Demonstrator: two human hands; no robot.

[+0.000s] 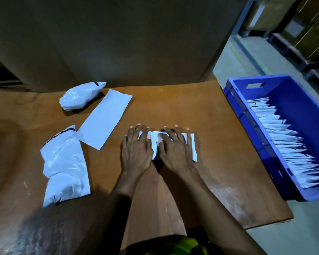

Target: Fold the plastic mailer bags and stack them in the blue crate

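Hands: left hand [136,151] and right hand [175,151] lie flat, fingers spread, pressing down and gripping nothing.
Bag: folded white plastic mailer bag [193,148] lies under both palms on the brown cardboard sheet [173,107], long axis left to right.
Done: blue plastic crate [237,109] at right holds a row of folded bags [284,144].
Left: this bag, one flat white strip [103,118], two crumpled white bags [81,95] [64,162].

The person's left hand [136,153] and right hand [175,151] are bare, and so are both forearms [118,199], with short, neatly trimmed fingernails [176,125]. Along the bottom edge shows a strip of bright yellow-green fabric [184,243] with darker folds
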